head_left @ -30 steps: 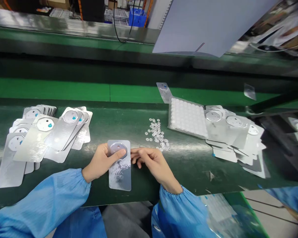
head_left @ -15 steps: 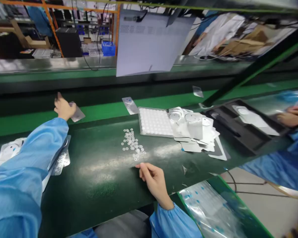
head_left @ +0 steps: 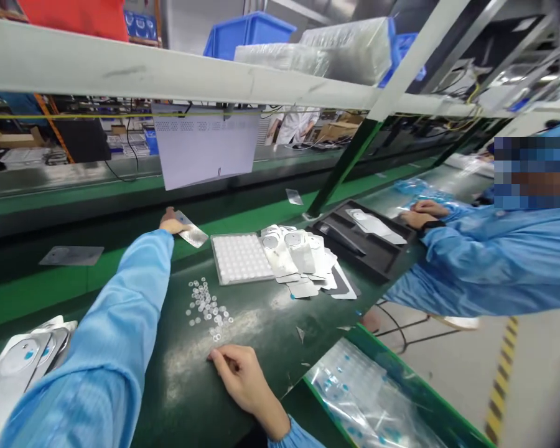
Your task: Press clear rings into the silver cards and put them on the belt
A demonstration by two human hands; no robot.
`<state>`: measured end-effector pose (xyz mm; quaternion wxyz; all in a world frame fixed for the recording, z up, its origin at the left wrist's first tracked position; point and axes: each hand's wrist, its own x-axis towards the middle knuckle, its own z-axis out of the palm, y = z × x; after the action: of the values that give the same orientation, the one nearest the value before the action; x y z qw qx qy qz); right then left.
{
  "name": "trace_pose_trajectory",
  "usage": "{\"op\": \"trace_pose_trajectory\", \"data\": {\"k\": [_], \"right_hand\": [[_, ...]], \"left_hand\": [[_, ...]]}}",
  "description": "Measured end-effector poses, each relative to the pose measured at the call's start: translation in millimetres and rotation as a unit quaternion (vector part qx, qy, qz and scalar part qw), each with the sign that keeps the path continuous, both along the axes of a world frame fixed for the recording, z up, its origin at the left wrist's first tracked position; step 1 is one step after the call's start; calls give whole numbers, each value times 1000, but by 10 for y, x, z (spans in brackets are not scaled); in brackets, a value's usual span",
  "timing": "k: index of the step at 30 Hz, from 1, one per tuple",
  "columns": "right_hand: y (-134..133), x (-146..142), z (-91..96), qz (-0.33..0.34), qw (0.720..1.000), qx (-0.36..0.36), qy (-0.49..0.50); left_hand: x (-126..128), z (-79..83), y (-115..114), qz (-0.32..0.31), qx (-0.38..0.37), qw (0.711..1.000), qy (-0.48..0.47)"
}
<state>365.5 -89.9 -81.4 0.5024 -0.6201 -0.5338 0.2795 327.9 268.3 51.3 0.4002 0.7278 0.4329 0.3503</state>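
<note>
My left hand [head_left: 170, 222] is stretched far out over the green conveyor strip, fingers closed on a silvery foil card [head_left: 191, 229]. Another foil card [head_left: 72, 255] lies flat on the strip to its left. My right hand [head_left: 242, 373] rests on the dark green worktop near me, fingers curled, thumb and forefinger together just below a scatter of several small clear round discs [head_left: 208, 306]; whether it pinches a disc I cannot make out. A white tray [head_left: 240, 258] of round pads lies beyond the discs.
A heap of foil cards [head_left: 303, 252] lies right of the white tray, and another pile [head_left: 23, 358] at my lower left. A black tray [head_left: 359, 239] stands further right, where a co-worker in blue has hands [head_left: 422, 214] at work. A plastic bag [head_left: 368, 398] fills a green bin.
One second ago both hands held the foil card in front of me. My left arm has since carried it out to the conveyor, my right hand stayed on the worktop, and my view has lifted and turned right.
</note>
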Motion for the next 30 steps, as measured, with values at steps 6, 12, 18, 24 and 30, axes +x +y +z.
{"op": "trace_pose_trajectory", "data": {"k": [6, 12, 18, 24, 30], "right_hand": [[60, 55, 70, -81, 982, 54, 164], [208, -427, 283, 179, 958, -79, 211], [55, -766, 123, 221, 958, -123, 137], [-61, -724, 115, 174, 975, -103, 96], [58, -580, 349, 24, 996, 72, -36]], "left_hand": [[-949, 179, -321, -16, -18, 997, -76], [-1716, -611, -2088, -79, -279, 942, -167], [-1767, -929, -2773, 67, -395, 843, -359], [-1761, -956, -2794, 107, -415, 829, -360], [-1729, -1019, -2888, 84, -400, 858, -311]]}}
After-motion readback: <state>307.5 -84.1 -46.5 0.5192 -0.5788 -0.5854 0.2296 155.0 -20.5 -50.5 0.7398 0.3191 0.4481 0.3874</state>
